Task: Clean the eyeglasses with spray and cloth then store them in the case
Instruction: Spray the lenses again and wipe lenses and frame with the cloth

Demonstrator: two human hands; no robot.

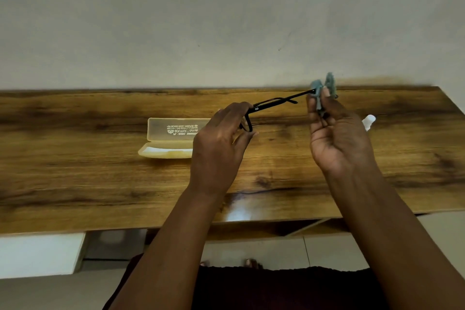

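Now the black-framed eyeglasses (274,103) are gripped above the wooden bench (75,171) by the left hand (221,143), while a crumpled blue-grey cloth (323,89) is pinched around their far temple tip by the right hand (337,138). At nine o'clock from the left hand, an open translucent yellowish plastic case (168,138) is seen lying on the bench; at three o'clock from the right hand, a white spray bottle (368,121) is partly hidden.

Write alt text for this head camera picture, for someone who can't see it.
Above a wooden table, a person's left hand holds black eyeglasses by the front while the right hand pinches a blue cloth around a temple tip. An open translucent case lies left; a white spray bottle shows behind the right hand.
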